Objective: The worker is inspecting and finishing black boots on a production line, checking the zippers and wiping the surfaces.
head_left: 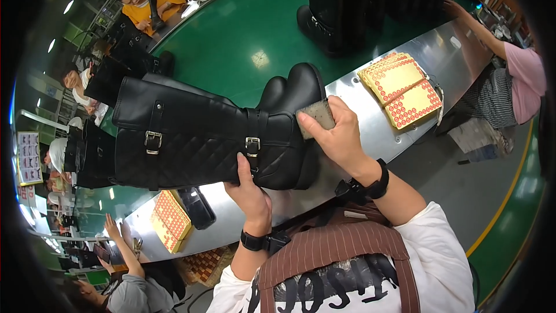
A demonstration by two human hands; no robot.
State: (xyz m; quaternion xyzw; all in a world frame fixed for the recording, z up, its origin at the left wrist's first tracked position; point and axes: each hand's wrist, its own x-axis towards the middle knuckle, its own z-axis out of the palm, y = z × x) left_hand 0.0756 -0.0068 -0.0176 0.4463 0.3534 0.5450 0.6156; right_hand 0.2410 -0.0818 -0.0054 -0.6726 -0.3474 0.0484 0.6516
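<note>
A tall black boot (197, 133) with quilted sides and silver buckles lies on its side in front of me, its shaft toward the left. My left hand (252, 194) grips it by the heel and ankle, thumb on top near the lower buckle. In my right hand (341, 139) is a grey speckled block (318, 117), like a sponge or eraser, pinched between thumb and fingers and touching the boot's foot end. Behind that boot are the rounded toes of other black boots (304, 86). The fingers under the boot are hidden.
The metal bench (370, 145) carries two yellow sticker stacks (399, 90) (171, 220) with red round labels and a black phone-like object (198, 207). Standing boots (324, 17) crowd the green table (231, 29). Co-workers sit at left, right and across.
</note>
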